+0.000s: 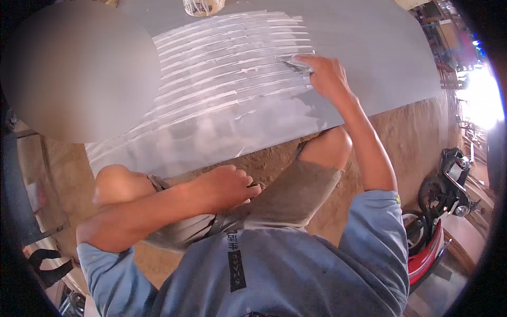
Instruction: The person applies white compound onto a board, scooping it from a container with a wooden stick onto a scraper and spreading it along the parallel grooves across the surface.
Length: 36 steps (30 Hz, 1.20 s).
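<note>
A large grey board (369, 58) lies in front of me, with rows of wet white lines (227, 58) across its left and middle part. At the right ends of those lines, my right hand (326, 74) is closed on a flat spreading tool (297, 65) whose edge touches the surface. Smeared white paste (237, 124) covers the near side of the board. My left hand (227, 186) rests over my lap with its fingers curled; what it holds, if anything, is hidden.
A paste-streaked container (204, 6) stands at the board's far edge. My bent knees are close to the near edge, above brown ground (274, 164). A motorcycle (441, 211) is parked at the right. A blurred round patch covers the upper left.
</note>
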Each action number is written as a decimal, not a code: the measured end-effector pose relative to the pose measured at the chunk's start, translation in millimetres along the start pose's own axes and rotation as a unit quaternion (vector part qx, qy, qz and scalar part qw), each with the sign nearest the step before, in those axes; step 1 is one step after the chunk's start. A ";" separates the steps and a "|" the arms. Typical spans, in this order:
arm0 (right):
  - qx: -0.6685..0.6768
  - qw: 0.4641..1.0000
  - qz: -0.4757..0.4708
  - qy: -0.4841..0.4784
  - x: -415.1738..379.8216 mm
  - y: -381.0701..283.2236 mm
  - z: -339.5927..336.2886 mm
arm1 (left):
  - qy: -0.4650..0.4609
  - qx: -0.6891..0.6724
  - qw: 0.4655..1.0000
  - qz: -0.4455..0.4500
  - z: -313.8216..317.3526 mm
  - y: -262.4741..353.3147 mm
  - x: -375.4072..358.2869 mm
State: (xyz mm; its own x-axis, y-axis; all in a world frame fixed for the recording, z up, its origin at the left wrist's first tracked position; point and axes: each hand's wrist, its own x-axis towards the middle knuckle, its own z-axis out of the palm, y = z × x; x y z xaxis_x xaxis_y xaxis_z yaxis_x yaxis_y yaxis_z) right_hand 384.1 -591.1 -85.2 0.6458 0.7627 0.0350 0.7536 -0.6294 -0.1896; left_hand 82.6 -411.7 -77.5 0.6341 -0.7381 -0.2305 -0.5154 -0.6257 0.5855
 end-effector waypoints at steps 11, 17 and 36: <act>-0.039 0.996 0.032 -0.069 -119.5 -35.3 -1.5 | 0.059 -0.007 0.998 0.018 0.6 0.4 -5.1; -0.073 0.997 -0.014 0.005 -135.3 -13.5 -10.2 | 0.051 0.003 0.998 0.038 6.6 -0.9 -4.2; -0.070 0.944 0.315 -0.070 -93.2 -34.4 -9.0 | 0.124 0.091 0.981 0.121 -30.2 52.2 -56.6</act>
State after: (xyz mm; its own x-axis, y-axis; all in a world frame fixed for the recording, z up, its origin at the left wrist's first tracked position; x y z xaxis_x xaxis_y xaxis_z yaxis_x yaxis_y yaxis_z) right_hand 299.1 -641.8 -73.1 0.9563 0.2362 -0.1725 0.2401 -0.9707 0.0017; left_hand 37.3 -394.9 -10.4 0.5898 -0.8003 0.1082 -0.7485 -0.4914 0.4453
